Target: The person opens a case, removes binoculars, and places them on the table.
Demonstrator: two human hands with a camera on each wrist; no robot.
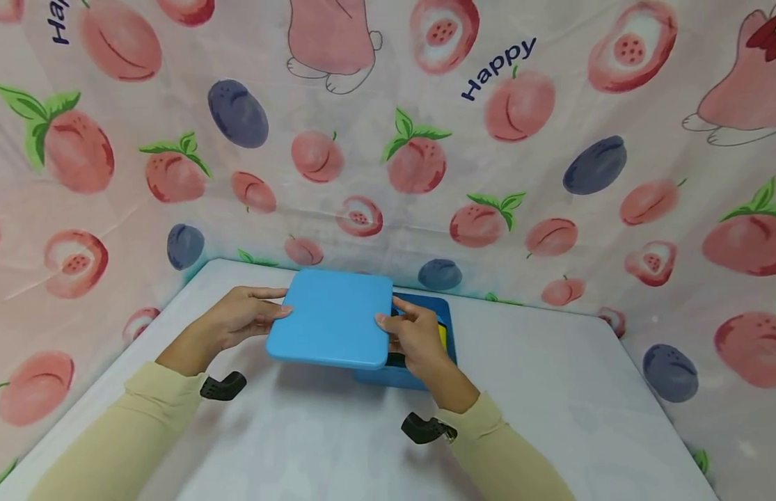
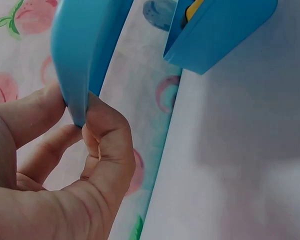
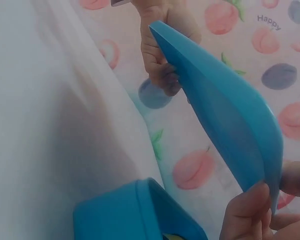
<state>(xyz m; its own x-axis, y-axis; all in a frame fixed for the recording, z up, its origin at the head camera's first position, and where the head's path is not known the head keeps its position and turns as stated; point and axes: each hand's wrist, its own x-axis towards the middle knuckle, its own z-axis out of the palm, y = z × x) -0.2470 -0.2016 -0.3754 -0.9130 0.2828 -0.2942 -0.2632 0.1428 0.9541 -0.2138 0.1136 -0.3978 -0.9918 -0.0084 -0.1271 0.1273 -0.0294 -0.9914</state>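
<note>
A flat light-blue lid [image 1: 334, 316] with rounded corners is held up above the table between both hands. My left hand [image 1: 246, 316] pinches its left edge, thumb on the top face and fingers beneath. On the opposite edge my right hand [image 1: 419, 337] pinches it the same way. Below and to the right of the lid stands a blue box [image 1: 400, 378], uncovered, partly hidden by the lid and the right hand. Something yellow and black [image 1: 442, 336] shows inside it. The right wrist view shows the lid's rimmed underside [image 3: 230, 115], tilted, apart from the box.
The box stands toward the back of a white table [image 1: 538, 403]. Behind the table hangs a cloth [image 1: 362, 104] printed with peaches, blue fruit and the word Happy. Each wrist wears a black device [image 1: 223, 386].
</note>
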